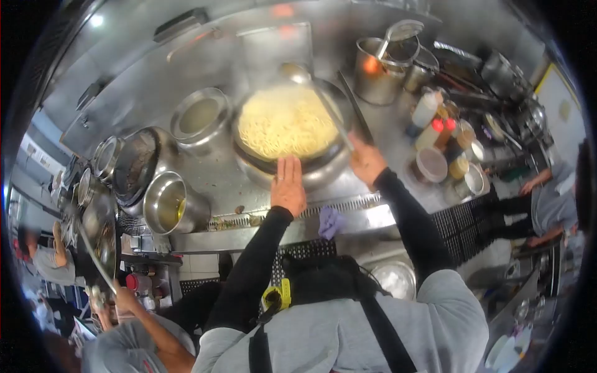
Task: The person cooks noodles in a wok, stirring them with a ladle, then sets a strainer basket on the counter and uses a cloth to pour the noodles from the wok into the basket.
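A large wok (pixel 239 138) full of pale yellow noodles (pixel 287 121) sits on the steel stove top, with steam over it. My right hand (pixel 368 163) is closed around the handle of a ladle (pixel 297 76), whose bowl is beyond the far side of the noodles. The handle slants across the wok's right part. At the near rim, my left hand (pixel 288 186) has its fingers stretched out flat and side by side, touching or just above the edge; I cannot tell which. Nothing shows in that hand.
Left of the wok are a lidded-looking round pot (pixel 200 117) and a metal pot with yellow liquid (pixel 169 205). Squeeze bottles (pixel 426 107) and a tall pot (pixel 373 78) stand right. A purple cloth (pixel 329 222) hangs at the front edge. Co-workers (pixel 146 339) stand nearby.
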Action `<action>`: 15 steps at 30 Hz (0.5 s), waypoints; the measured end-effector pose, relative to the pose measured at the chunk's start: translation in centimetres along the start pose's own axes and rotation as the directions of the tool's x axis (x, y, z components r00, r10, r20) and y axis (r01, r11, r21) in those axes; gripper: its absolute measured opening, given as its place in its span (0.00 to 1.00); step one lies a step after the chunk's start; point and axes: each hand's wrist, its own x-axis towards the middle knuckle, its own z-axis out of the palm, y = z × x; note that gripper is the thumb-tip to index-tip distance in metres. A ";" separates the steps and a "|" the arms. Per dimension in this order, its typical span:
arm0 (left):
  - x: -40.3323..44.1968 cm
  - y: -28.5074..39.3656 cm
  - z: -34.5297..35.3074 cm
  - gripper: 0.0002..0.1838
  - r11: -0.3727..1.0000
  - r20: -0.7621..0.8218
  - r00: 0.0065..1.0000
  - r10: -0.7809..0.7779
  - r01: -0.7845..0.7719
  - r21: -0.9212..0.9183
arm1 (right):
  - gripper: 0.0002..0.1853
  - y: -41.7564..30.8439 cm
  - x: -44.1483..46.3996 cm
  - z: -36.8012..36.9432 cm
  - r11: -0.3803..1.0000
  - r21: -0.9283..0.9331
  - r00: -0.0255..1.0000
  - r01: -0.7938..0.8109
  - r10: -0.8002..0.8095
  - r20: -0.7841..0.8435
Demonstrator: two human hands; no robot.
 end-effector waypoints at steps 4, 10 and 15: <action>-0.1 0.0 -0.1 0.44 1.000 0.009 1.000 -0.016 0.016 0.026 | 0.31 5.8 7.0 0.9 0.941 -0.319 0.993 0.111 -0.120 -0.008; -0.4 0.0 -0.3 0.42 0.999 0.001 0.999 -0.032 0.032 0.002 | 0.33 4.1 4.4 1.7 0.726 0.534 0.875 -0.433 0.197 0.442; -0.5 0.2 -0.5 0.42 1.000 0.011 1.000 -0.020 0.020 -0.013 | 0.31 5.3 1.4 1.5 0.180 0.786 0.803 -0.592 0.222 0.554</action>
